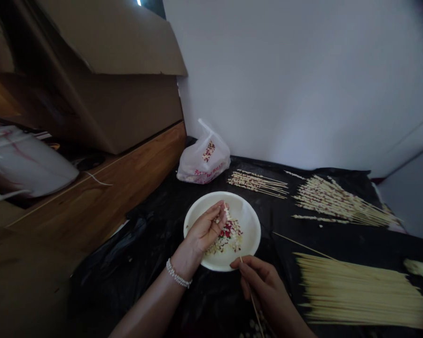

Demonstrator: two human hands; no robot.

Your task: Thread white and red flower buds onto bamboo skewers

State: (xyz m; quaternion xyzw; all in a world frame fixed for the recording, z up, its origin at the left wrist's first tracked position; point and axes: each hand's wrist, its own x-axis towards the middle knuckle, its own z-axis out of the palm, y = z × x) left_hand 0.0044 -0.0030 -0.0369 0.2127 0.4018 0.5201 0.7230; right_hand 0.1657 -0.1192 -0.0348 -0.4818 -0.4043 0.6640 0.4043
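Over the white bowl (255, 234), my left hand (206, 227) has its fingers closed about the upper end of a thin wooden skewer, where small pale pieces (227, 213) are threaded. A beaded bracelet (178, 274) circles that wrist. At the bowl's near right rim, my right hand (261, 279) pinches the skewer (255, 305) lower down; it appears to be the same stick, slanting up to the left hand. Loose cream and red pieces (229, 234) lie in the bowl, partly hidden by the left hand.
Bare skewers (359, 291) lie stacked at right, with a single stick (303, 245) beside them. Threaded skewers form a large pile (331, 202) and a smaller one (255, 180). A plastic bag (204, 162) stands behind the bowl. At left are a cardboard box (127, 108) and white bucket (31, 159).
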